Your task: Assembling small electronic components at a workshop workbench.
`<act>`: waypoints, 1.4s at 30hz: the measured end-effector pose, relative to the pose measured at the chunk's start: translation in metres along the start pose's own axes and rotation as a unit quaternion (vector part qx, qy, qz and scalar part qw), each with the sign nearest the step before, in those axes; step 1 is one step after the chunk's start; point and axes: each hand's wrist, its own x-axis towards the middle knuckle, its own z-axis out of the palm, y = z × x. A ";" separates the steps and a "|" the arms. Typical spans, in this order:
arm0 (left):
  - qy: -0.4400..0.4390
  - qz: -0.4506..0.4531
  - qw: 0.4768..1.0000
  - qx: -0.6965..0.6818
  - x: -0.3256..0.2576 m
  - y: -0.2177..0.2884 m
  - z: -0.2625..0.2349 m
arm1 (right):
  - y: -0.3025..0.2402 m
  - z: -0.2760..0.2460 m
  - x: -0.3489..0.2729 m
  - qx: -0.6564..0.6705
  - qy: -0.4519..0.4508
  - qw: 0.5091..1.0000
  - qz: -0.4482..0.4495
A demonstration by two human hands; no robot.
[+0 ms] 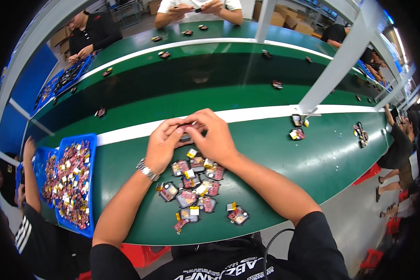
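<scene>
1. Nearest: black shirt (214, 267), lower edge.
2. Small part (185, 138): between left hand (162, 145) and right hand (215, 139), over green table (275, 170). Thumbs and fingers pinch it; some fingertips hidden.
3. Step, judged: close two-handed handling; exact action unclear.
4. Next move, judged: calls for steady grip, fine thumb control.
5. Outward: pile of similar parts (187, 198) nearer wearer; filled blue tray (93, 168) left.
</scene>
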 end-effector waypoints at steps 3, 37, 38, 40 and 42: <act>0.011 0.003 0.998 0.063 -0.001 0.001 0.003 | 0.005 0.001 0.001 0.029 0.013 0.999 0.017; 0.472 -0.049 0.675 0.565 0.057 0.027 -0.168 | 0.021 -0.002 0.000 -0.093 -0.008 0.995 0.026; 0.468 -0.070 0.679 0.561 0.063 0.031 -0.160 | 0.021 -0.003 -0.003 -0.083 -0.024 0.996 0.030; 0.475 -0.074 0.668 0.568 0.069 0.031 -0.165 | 0.017 -0.002 0.001 -0.088 -0.029 0.996 0.007; 0.476 -0.080 0.680 0.552 0.066 0.032 -0.171 | 0.017 -0.004 0.002 -0.096 -0.020 0.995 0.008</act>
